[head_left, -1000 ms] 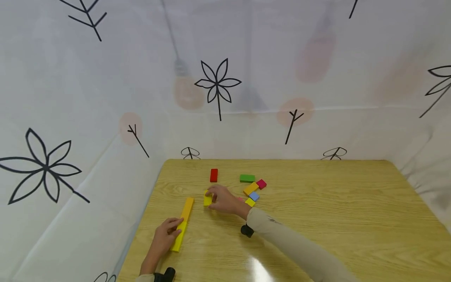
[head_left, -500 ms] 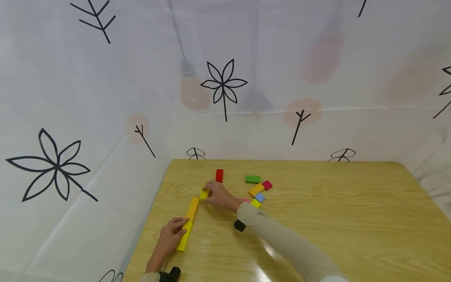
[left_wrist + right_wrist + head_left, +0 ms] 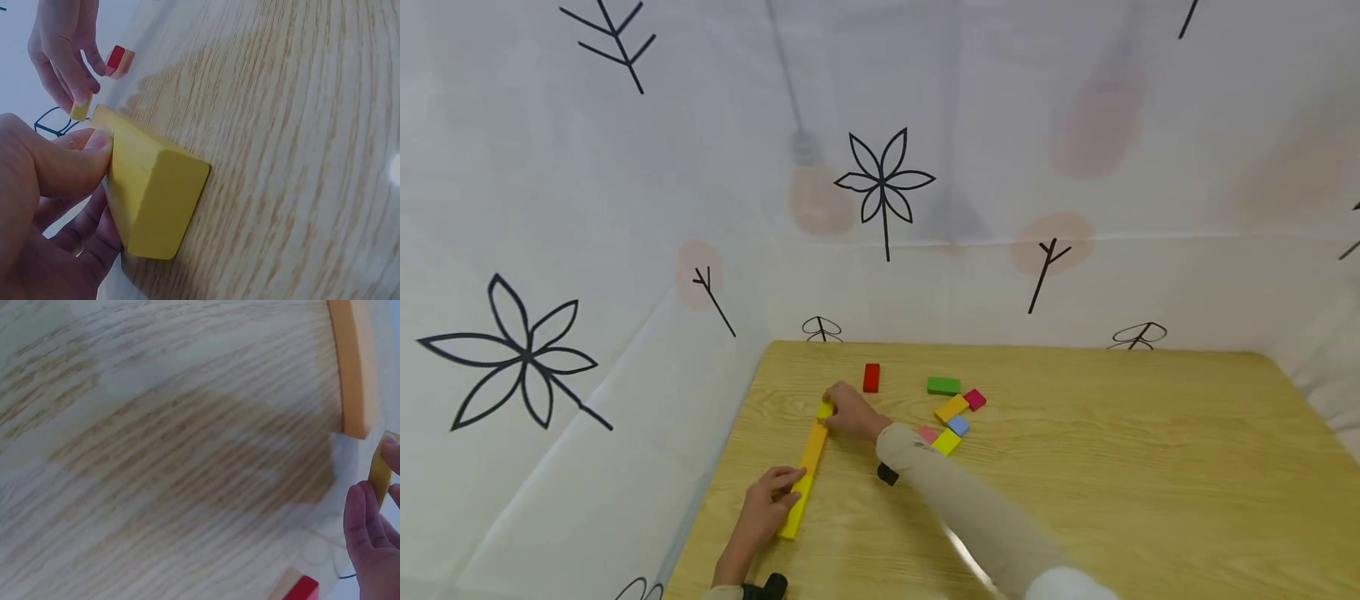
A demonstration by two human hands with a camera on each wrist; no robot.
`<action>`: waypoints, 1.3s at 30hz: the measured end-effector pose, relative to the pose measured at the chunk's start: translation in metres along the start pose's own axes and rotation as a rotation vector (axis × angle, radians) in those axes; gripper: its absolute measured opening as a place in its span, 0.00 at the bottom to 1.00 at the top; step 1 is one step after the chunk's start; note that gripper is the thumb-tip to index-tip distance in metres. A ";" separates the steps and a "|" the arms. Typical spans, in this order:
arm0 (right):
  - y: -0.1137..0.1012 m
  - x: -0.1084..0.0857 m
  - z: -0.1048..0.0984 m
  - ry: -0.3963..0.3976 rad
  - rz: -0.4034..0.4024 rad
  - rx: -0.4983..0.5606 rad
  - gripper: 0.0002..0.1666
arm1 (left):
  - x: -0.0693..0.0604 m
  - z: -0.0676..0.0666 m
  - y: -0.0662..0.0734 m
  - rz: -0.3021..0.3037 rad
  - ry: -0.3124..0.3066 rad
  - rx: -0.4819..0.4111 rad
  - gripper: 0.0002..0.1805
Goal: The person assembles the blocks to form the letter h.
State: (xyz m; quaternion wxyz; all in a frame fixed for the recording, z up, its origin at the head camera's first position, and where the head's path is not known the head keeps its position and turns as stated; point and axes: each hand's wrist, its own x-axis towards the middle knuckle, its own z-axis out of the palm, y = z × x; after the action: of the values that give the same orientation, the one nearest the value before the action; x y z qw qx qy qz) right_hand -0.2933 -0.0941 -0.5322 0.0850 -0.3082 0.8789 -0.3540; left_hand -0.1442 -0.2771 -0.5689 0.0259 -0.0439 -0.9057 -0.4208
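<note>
My left hand (image 3: 765,502) pinches a long yellow block (image 3: 796,512) between thumb and fingers; its near end face (image 3: 169,206) fills the middle of the left wrist view. An orange block (image 3: 813,450) lies end to end with it, pointing away from me. At the far end of the orange block, my right hand (image 3: 852,410) pinches a small yellow block (image 3: 824,409) between thumb and fingertips. The right wrist view shows this small yellow block (image 3: 379,472) close to the end of the orange block (image 3: 354,369); whether they touch is unclear.
A red block (image 3: 871,377) lies just beyond my right hand. Farther right are a green block (image 3: 943,386), an orange block (image 3: 951,408), a crimson block (image 3: 975,399), a blue block (image 3: 958,425), a pink block (image 3: 928,434) and a yellow block (image 3: 947,442). A patterned curtain (image 3: 970,292) borders the table.
My right hand has carried the small yellow block leftward and away from me, from beside the row to the orange block's far end. The left hand keeps its pinch on the long yellow block.
</note>
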 end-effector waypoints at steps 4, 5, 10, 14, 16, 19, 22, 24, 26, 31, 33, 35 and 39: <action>0.006 0.002 0.011 0.020 -0.010 -0.037 0.20 | 0.001 0.000 -0.001 0.000 -0.011 -0.012 0.19; 0.006 0.002 0.013 0.023 -0.005 -0.035 0.20 | 0.001 0.000 -0.001 -0.001 -0.014 -0.012 0.19; 0.005 0.002 0.020 0.015 -0.015 -0.019 0.18 | -0.001 -0.001 -0.001 -0.025 -0.010 -0.021 0.20; 0.001 0.000 0.019 -0.034 -0.010 -0.032 0.19 | -0.003 0.000 -0.001 -0.014 0.000 -0.022 0.20; -0.001 0.000 0.018 -0.062 0.001 -0.047 0.19 | -0.003 0.000 -0.001 -0.008 0.007 -0.016 0.20; -0.002 -0.001 0.017 -0.082 0.008 -0.057 0.20 | -0.003 0.000 -0.002 0.005 0.019 -0.006 0.20; -0.001 -0.003 0.014 -0.065 0.010 -0.040 0.20 | -0.003 0.001 -0.001 -0.009 0.015 -0.020 0.20; 0.000 -0.005 0.012 -0.044 0.005 -0.017 0.20 | -0.003 0.001 0.000 -0.020 0.008 -0.030 0.20; 0.002 -0.007 0.008 -0.026 -0.005 -0.014 0.20 | -0.002 0.001 0.000 -0.038 -0.003 -0.043 0.21; 0.010 -0.010 -0.004 -0.016 -0.012 0.000 0.21 | 0.000 0.002 0.000 -0.020 0.004 -0.045 0.20; 0.013 -0.011 -0.009 -0.004 -0.006 0.023 0.23 | 0.000 0.002 0.000 -0.007 0.013 -0.046 0.20; 0.016 -0.013 -0.014 0.013 0.003 0.055 0.24 | 0.000 0.002 -0.001 -0.005 0.015 -0.053 0.20; 0.022 -0.015 -0.022 0.046 0.009 0.108 0.24 | -0.001 0.002 -0.001 -0.005 0.012 -0.059 0.20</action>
State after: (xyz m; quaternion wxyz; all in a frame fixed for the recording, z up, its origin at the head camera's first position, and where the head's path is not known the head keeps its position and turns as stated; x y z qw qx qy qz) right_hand -0.2999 -0.0599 -0.5315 0.0830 -0.2913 0.8615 -0.4074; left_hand -0.1430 -0.2765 -0.5714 0.0289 -0.0402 -0.8929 -0.4475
